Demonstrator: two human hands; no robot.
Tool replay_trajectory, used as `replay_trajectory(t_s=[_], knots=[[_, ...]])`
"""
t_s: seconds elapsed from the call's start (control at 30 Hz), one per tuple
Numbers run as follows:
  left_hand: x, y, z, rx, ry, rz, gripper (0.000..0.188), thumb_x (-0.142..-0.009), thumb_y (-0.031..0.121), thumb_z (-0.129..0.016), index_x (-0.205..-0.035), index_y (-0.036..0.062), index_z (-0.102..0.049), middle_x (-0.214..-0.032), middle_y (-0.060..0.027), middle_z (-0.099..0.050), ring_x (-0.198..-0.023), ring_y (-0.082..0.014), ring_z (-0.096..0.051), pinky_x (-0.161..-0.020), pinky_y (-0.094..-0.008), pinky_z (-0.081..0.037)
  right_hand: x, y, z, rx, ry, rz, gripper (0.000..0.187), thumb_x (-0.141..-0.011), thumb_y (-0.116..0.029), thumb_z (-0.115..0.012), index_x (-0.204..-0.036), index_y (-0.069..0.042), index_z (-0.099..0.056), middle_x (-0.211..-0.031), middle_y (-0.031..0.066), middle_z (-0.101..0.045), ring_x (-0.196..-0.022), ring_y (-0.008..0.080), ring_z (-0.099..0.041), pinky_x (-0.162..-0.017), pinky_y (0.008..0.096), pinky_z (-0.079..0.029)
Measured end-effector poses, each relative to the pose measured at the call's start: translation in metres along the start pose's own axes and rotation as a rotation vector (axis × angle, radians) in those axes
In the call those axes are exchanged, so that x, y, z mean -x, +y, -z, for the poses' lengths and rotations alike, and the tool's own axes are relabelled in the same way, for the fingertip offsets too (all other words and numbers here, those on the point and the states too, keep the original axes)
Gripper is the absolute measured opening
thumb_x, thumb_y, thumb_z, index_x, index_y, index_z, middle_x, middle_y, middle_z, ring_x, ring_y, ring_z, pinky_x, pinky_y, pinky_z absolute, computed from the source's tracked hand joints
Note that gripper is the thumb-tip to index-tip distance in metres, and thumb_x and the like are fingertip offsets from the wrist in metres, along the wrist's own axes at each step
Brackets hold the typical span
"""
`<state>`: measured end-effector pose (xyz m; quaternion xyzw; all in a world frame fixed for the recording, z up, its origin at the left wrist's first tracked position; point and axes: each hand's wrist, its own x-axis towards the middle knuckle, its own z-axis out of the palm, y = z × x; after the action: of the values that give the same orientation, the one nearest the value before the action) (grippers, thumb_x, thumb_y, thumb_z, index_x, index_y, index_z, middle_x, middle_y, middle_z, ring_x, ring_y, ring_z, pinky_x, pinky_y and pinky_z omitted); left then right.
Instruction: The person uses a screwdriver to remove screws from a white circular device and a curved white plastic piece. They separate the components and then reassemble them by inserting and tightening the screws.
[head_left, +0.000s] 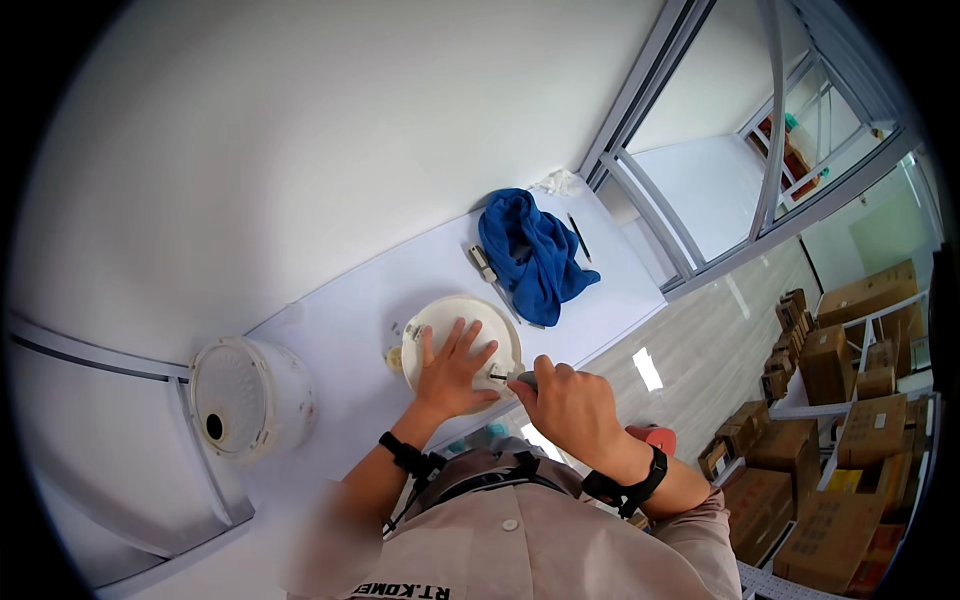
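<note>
On the white worktop (pixel 340 330) right in front of the person sits a round cream-white plastic disc-shaped appliance part (pixel 462 342), lying flat near the front edge of the surface. The left hand (pixel 455 370) is pressed down on top of it with all fingers spread wide and flat — not gripping anything, just holding the disc in place. The right hand (pixel 570 400) is curled closed around the handle of a small grey-handled screwdriver (pixel 512 378), whose tip meets the disc's rim on the side nearest the person, just beside the left hand's thumb. Both wrists have black straps on them. Over to the left, well apart from the disc, there's a white plastic bucket-shaped housing (pixel 250 395) tipped on its side so its round end with a dark hole faces up toward the camera — can't tell if anything is inside it. A couple of tiny bits lie on the worktop just left of the disc, too small to make out. Further back there's a crumpled blue cloth (pixel 535 255), with a small grey oblong object (pixel 483 263) touching its left edge and a thin dark pen (pixel 579 237) just to its right. Off to the right, down on the floor, stacks of brown cardboard boxes (pixel 850 380) sit on and around shelving, all closed as far as I can see.
</note>
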<state>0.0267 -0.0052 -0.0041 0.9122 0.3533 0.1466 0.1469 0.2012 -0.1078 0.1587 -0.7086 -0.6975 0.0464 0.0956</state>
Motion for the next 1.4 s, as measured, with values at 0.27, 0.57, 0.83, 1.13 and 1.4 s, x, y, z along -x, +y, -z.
replay_trajectory(t_s=[0.27,0.57,0.83,1.13,1.4], knots=[[-0.002,-0.009,-0.019,-0.074,0.102,-0.052,0.068,-0.078,0.055,-0.08,-0.139,0.0292,-0.064,-0.161,-0.0075,-0.042,-0.152,-0.032,-0.032,-0.12,-0.0703,-0.015,-0.019,0.027,0.003,-0.18,0.032,0.482,0.02,-0.084,-0.016,-0.077,-0.092,-0.004,-0.063,-0.082,0.0116,-0.059,-0.069,0.0311,-0.064,-0.06,0.041,-0.052],[-0.008,0.017,0.01,0.138,0.132,-0.017,0.058,-0.076,0.047,-0.084,-0.126,0.0193,-0.073,-0.141,-0.0058,-0.06,-0.134,-0.0306,-0.054,-0.116,-0.0702,-0.024,-0.015,0.015,0.004,-0.317,0.064,0.108,0.041,-0.084,-0.017,-0.078,-0.116,0.0,-0.059,-0.084,0.015,-0.061,-0.072,0.0354,-0.066,-0.06,0.0413,-0.054],[-0.028,0.039,0.066,0.662,0.036,-0.099,0.046,-0.076,0.023,-0.085,-0.119,0.0087,-0.074,-0.111,-0.0071,-0.074,-0.109,-0.0296,-0.068,-0.096,-0.0417,-0.054,-0.015,0.022,-0.018,-0.414,0.17,0.177,0.036,-0.082,-0.006,-0.077,-0.11,0.0,-0.055,-0.088,0.0162,-0.06,-0.079,0.0378,-0.064,-0.066,0.0439,-0.053],[-0.017,0.021,0.039,0.254,-0.005,-0.029,0.089,-0.07,0.035,-0.088,-0.149,0.0129,-0.053,-0.147,-0.0136,-0.055,-0.143,-0.033,-0.045,-0.122,-0.0588,-0.024,-0.013,0.017,-0.02,-0.447,0.154,0.267,0.038,-0.078,0.005,-0.075,-0.11,0.001,-0.054,-0.101,0.0188,-0.056,-0.087,0.0397,-0.062,-0.073,0.0448,-0.052],[0.01,-0.002,-0.003,0.064,0.033,0.227,0.107,-0.064,0.055,-0.088,-0.149,0.0012,-0.051,-0.16,-0.0139,-0.043,-0.154,-0.0349,-0.029,-0.125,-0.0627,-0.007,-0.012,0.014,-0.009,-0.216,0.036,-0.058,0.031,-0.088,-0.016,-0.077,-0.102,0.002,-0.057,-0.085,0.0193,-0.062,-0.064,0.0397,-0.064,-0.053,0.0448,-0.05]])
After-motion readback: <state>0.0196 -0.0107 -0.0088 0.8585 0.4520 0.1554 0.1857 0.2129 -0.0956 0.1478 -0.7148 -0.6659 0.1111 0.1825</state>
